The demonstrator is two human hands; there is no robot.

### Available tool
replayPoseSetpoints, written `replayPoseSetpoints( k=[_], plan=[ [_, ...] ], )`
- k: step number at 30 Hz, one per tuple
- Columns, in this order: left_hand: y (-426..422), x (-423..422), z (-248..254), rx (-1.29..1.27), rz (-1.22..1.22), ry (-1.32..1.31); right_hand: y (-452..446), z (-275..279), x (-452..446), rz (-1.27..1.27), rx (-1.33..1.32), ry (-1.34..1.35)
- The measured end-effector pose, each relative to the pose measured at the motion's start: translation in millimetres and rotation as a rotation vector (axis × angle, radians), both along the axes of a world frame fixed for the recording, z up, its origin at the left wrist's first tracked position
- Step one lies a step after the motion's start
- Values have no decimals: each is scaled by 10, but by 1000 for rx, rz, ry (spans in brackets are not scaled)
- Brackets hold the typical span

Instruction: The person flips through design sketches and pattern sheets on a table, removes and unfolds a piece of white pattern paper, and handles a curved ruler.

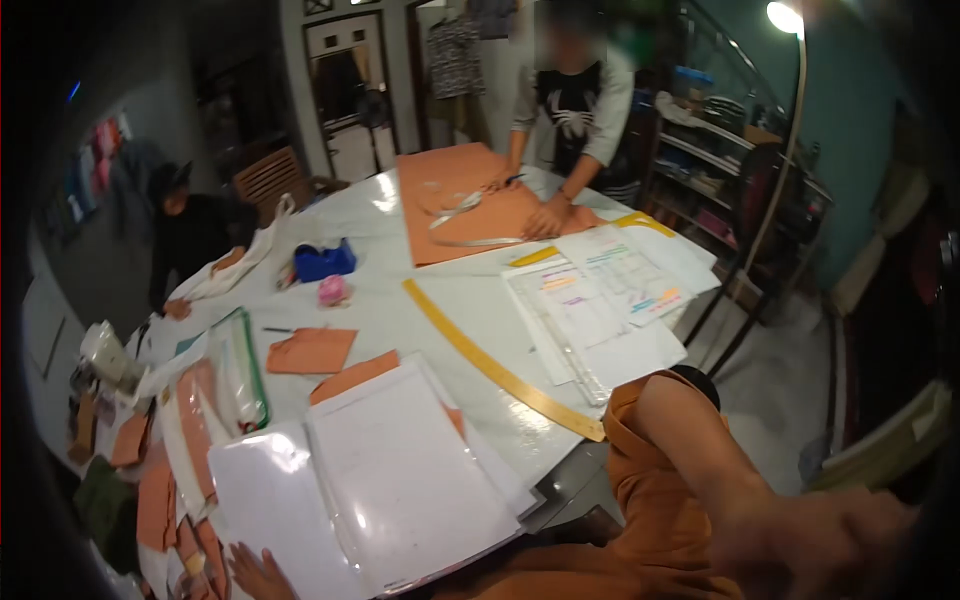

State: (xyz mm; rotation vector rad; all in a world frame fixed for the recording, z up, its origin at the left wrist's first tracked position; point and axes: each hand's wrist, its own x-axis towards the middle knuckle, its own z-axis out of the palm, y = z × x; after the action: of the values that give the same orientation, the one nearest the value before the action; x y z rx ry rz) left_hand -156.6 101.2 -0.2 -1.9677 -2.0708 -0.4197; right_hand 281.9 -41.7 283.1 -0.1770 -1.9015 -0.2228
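While I look from far away through the head camera, I find my left hand [262,573] at the bottom left of the frame, partly cut by the lower edge. Its fingers are extended and a little spread, and they seem to rest on the lower left border of a glossy white sheet [275,490]. This sheet lies on the table [370,225], in the lower left part of the frame, and just beside it, toward the lower centre, lies a larger white page [400,480] in a clear cover.

My right hand [810,540] is at the lower right, large, blurred and apart from the table. Its fingers look bent, but I cannot tell whether they are narrow or hold something.

To the left of the glossy sheet I see orange cloth pieces [155,505], and above it a clear case with a green edge [262,385]. From the centre toward the lower right, a yellow curved ruler [505,365] lies on the table, near the papers with coloured marks [620,270].

At the upper centre, a co-worker [580,110] leans over a large orange cloth [435,190], with both hands upon it; a pale tape [462,205] lies there also. At the left of the frame, another person [195,235] sits near a white cloth [235,275].
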Motion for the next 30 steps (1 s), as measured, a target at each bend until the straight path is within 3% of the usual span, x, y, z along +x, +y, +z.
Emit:
replayPoseSetpoints(
  k=[23, 30],
  plan=[
    [-10, 44, 110, 63, -31, 183, -1122, 183, -14, -352, 470, -99],
    [119, -160, -162, 142, -37, 232, -1667, 202, -9, -407, 612, -122]
  ],
)
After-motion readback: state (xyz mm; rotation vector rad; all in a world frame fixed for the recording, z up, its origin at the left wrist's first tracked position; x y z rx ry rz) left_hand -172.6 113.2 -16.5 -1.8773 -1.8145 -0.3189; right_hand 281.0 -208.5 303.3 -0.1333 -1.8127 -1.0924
